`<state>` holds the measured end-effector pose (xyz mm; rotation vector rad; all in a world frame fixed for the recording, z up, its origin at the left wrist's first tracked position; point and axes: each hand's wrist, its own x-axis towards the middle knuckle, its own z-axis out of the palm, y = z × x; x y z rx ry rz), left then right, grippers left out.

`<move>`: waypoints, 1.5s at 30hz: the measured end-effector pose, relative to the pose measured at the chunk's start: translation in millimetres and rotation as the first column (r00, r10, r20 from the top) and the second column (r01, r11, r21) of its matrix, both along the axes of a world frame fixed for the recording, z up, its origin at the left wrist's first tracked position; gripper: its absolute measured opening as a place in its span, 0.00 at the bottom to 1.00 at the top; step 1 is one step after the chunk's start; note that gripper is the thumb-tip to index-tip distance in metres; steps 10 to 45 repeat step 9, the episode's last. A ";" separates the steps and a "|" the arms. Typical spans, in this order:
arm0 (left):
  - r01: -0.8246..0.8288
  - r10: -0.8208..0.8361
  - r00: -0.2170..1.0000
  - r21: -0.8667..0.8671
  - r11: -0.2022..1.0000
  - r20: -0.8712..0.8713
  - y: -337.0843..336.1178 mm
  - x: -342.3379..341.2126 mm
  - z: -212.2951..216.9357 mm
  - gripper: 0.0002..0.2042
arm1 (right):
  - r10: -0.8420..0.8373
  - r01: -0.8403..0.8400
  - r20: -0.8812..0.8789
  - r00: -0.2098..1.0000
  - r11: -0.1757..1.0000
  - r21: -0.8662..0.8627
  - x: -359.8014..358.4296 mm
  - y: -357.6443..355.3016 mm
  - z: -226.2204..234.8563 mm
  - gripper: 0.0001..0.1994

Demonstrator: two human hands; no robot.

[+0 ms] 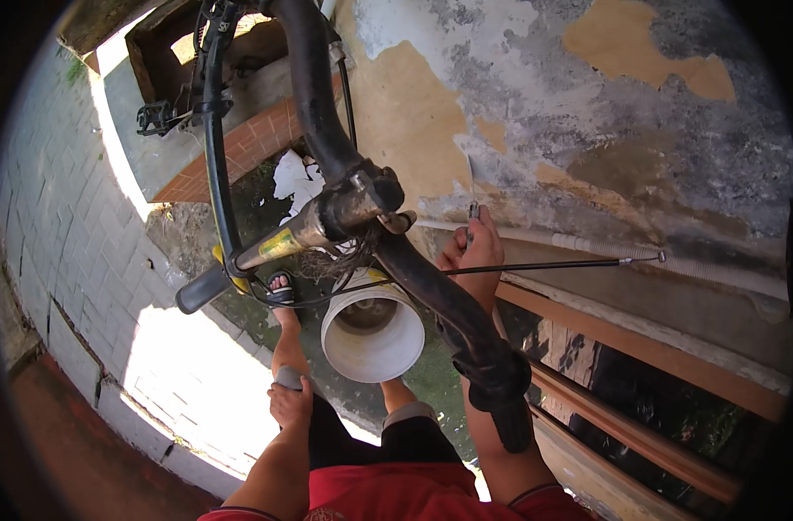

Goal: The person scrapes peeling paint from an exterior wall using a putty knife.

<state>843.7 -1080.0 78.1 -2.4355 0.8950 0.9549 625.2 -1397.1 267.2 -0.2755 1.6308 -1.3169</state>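
My right hand [474, 256] is closed around the handle of a thin-bladed scraper [473, 210], its blade upright against the peeling wall [518, 165]. The blade is seen nearly edge-on. A black brake cable [544, 267] crosses in front of that wrist. My left hand [290, 404] lies over my left knee at the grey cuff of my shorts, its fingers spread. Between my legs stands a white bucket [375, 339], with dried residue on its inside bottom. Above it is a bicycle's black handlebar [314, 95] with a worn metal stem [301, 230].
Dry twigs [340, 263] cling beneath the stem. White flakes [297, 182] lie by a brick-edged ledge [249, 143]. A corrugated pipe [709, 272] runs along the wall base, above brown rails [639, 434]. Sunlit paving [188, 373] lies to the left.
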 end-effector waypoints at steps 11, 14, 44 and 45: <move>-0.009 0.009 1.000 0.019 1.000 0.004 -0.6 -0.2 2.2 0.33 | -0.013 0.015 -0.044 0.999 0.999 0.029 -21.8 -7.9 -2.5 0.28; -0.009 0.009 1.000 0.019 1.000 0.004 -0.6 -0.2 2.2 0.33 | -0.013 0.015 -0.044 0.999 0.999 0.029 -21.8 -7.9 -2.5 0.28; -0.009 0.009 1.000 0.019 1.000 0.004 -0.6 -0.2 2.2 0.33 | -0.013 0.015 -0.044 0.999 0.999 0.029 -21.8 -7.9 -2.5 0.28; -0.009 0.009 1.000 0.019 1.000 0.004 -0.6 -0.2 2.2 0.33 | -0.013 0.015 -0.044 0.999 0.999 0.029 -21.8 -7.9 -2.5 0.28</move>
